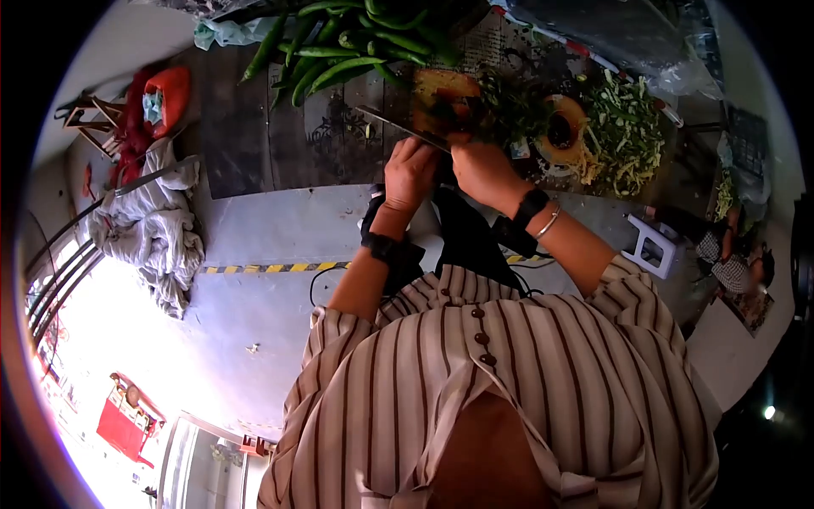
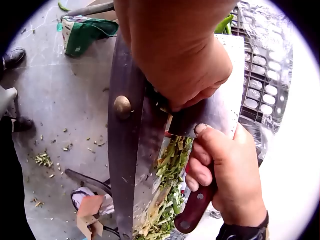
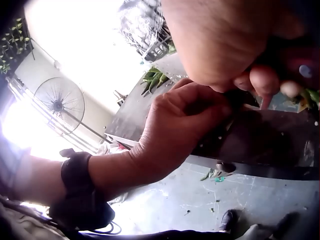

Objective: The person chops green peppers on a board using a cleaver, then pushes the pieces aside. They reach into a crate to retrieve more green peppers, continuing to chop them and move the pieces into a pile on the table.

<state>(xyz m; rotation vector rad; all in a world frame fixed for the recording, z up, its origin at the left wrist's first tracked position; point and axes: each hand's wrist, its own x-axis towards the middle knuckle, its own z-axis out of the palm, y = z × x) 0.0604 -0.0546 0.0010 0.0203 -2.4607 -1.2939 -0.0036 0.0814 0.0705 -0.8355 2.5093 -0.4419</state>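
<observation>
Over the dark tabletop [image 1: 237, 153], both hands work close together at a cleaver [image 1: 394, 125]. My right hand [image 1: 487, 174] grips its dark red riveted handle [image 2: 197, 207], the thumb resting by the base of the wide blade [image 2: 227, 107]. Fingers curled, my left hand [image 1: 409, 174] is right at the blade; in the left wrist view its fingertips meet the blade's side, and I cannot tell what they hold. Chopped green pieces [image 2: 175, 160] lie under the cleaver in that view. Whole long green peppers [image 1: 348, 72] are heaped at the back of the table.
A pile of chopped pale green vegetable [image 1: 627, 131] covers the table's right end. A black plastic crate [image 2: 255, 75] stands beyond the cleaver. On the floor are a white stool [image 1: 651, 246] and grey cloth [image 1: 157, 229] at left. Another person [image 1: 733, 263] is at far right.
</observation>
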